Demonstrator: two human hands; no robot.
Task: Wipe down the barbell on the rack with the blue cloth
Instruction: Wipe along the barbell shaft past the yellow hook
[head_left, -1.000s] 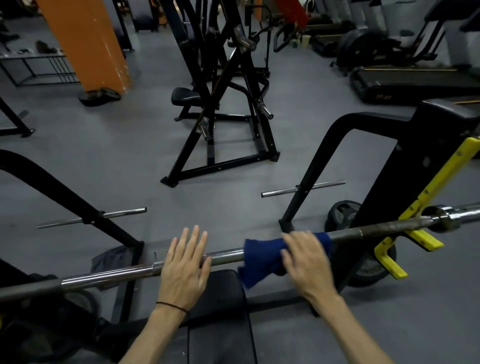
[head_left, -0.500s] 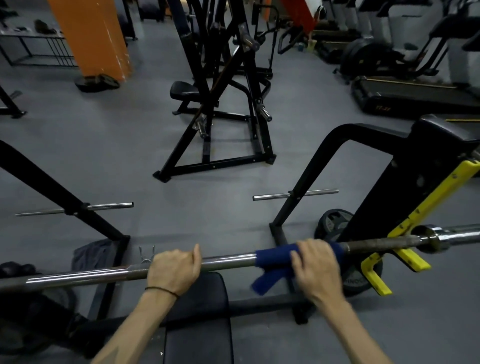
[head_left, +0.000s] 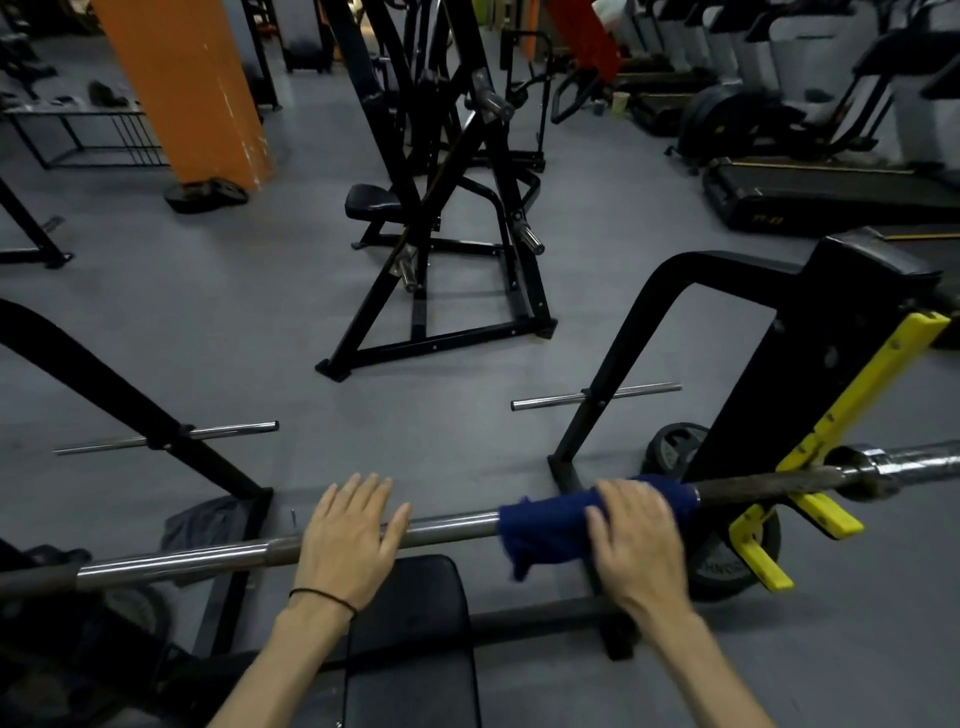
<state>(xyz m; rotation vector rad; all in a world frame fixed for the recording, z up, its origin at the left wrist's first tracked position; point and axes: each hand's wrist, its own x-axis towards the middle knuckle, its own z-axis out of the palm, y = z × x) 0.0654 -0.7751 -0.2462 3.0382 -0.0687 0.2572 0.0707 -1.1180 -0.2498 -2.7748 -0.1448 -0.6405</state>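
Closest to me, my two forearms reach forward over the black padded bench (head_left: 410, 644), with a thin dark band round my left wrist. My left hand (head_left: 349, 535) lies flat on the barbell (head_left: 447, 525), fingers straight and slightly spread, holding nothing. My right hand (head_left: 636, 535) rests on top of the blue cloth (head_left: 545, 525); its fingers lie over the cloth and bend down a little on the far side, and I cannot tell whether they close round the bar beneath. The cloth is wrapped over the shaft just right of centre, with a loose end hanging down below the bar on its left side.

The barbell runs across in front of me from lower left to upper right. Its right part sits in the yellow hook (head_left: 826, 467) of the black rack upright (head_left: 810, 364), and the chrome sleeve (head_left: 904, 462) sticks out past it. The stretch of shaft between cloth and hook looks dull and brownish, while the stretch left of my left hand is shiny.

Behind the upright, a weight plate (head_left: 675, 447) leans near the rack's foot, and a second one stands lower right. A grey rag (head_left: 208, 519) lies on the floor by the left rack leg.

Farther off on the grey floor stand a black seated machine (head_left: 441, 208), an orange pillar (head_left: 187, 88) and, at far right, treadmills (head_left: 831, 192).
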